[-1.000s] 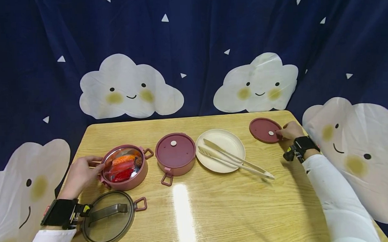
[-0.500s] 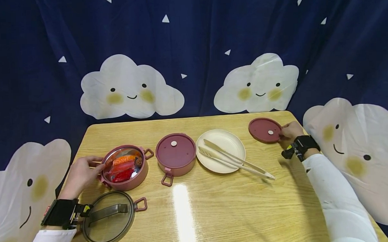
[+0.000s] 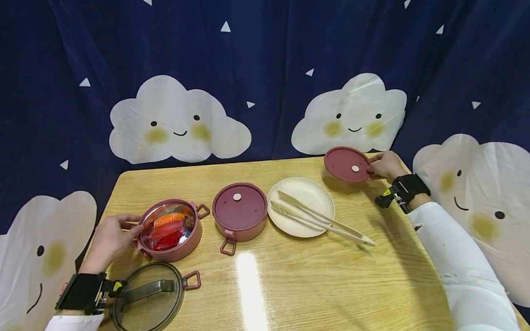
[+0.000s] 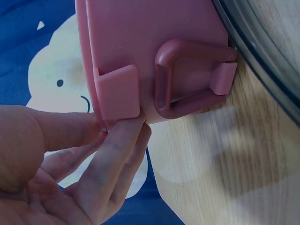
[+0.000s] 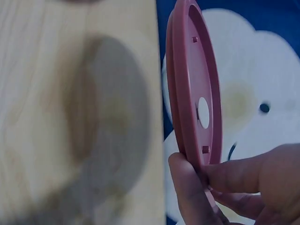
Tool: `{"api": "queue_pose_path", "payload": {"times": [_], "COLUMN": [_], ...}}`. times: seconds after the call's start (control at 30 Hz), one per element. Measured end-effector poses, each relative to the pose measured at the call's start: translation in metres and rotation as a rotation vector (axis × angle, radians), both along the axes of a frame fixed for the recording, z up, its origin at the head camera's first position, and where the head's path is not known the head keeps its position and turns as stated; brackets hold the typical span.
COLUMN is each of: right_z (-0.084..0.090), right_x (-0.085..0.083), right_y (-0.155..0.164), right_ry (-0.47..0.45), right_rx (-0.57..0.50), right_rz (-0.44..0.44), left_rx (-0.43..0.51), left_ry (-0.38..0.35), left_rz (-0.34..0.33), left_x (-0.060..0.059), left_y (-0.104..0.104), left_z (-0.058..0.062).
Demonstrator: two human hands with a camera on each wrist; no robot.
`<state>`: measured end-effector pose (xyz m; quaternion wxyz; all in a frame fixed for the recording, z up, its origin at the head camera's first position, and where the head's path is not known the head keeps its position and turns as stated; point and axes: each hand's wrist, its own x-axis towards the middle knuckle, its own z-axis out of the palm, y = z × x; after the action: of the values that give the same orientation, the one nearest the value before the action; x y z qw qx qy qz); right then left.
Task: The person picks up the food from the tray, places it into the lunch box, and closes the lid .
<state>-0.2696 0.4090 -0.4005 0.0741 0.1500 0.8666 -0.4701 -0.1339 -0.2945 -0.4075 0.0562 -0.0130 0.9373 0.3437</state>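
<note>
Right hand (image 3: 385, 166) pinches maroon lid (image 3: 341, 164) by its edge, raised over table's (image 3: 304, 290) far right; left hand (image 3: 112, 241) grips open pot (image 3: 190, 246) at side. Cream plate (image 3: 311, 186) carries tongs (image 3: 308, 210). Open pot contains orange and red pieces (image 3: 167, 230). Lidded pot (image 3: 252, 233), contents hidden, sits between. Navy cloud-patterned curtain (image 3: 265, 48) behind, table wood-grained.

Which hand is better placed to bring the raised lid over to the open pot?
Probably the right hand: it pinches the raised lid by its edge, off the table. The left hand holds the open pot across the table, so it could steady that.
</note>
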Motion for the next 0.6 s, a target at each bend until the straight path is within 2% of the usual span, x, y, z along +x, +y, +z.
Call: {"api": "queue_pose_path", "payload": {"times": [0.3,0.6], "right_z": [0.025,0.042], "right_x": [-0.006,0.001], "right_y": [-0.043,-0.094], "right_ry": [0.012,0.031], "right_rx": [-0.02,-0.023], "right_rz": [0.083,0.174], "left_rx": [0.013,0.035], "left_ry": [-0.035,-0.034], "left_rz": [-0.004,-0.01], "left_x": [-0.001,-0.001], "left_y": [-0.002,-0.002], "left_z": [-0.001,0.0]}}
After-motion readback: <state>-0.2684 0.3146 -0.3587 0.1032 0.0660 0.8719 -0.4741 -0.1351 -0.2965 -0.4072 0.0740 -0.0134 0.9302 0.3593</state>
